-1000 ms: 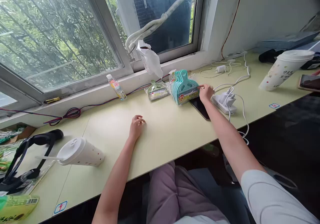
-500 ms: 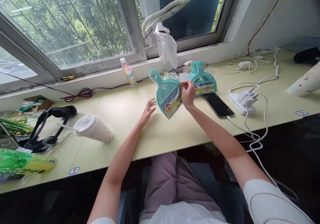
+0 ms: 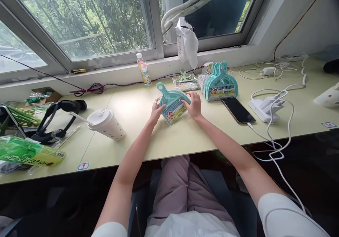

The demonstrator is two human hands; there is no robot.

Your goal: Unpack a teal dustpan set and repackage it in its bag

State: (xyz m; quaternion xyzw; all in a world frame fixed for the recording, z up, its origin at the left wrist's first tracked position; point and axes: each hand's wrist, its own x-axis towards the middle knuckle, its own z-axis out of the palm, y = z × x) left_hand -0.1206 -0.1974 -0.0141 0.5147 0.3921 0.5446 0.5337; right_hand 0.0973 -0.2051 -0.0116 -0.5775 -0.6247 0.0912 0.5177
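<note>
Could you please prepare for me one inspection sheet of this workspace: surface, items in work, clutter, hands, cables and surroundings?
Surface: pale yellow-green table; spills: nothing seen.
Items in work: teal dustpan set, wrapped in clear plastic, held tilted; similar teal sets stand behind, to the right.
Clutter: lidded cup with straw and black headset at left; bottle near the window sill; phone at right.
Hands: left hand and right hand grip opposite sides of the held set.
Cables: white charging cable plugged into the phone; other white cables hang over the front edge; dark coil at the back.
Surroundings: window behind the table, foliage outside.
</note>
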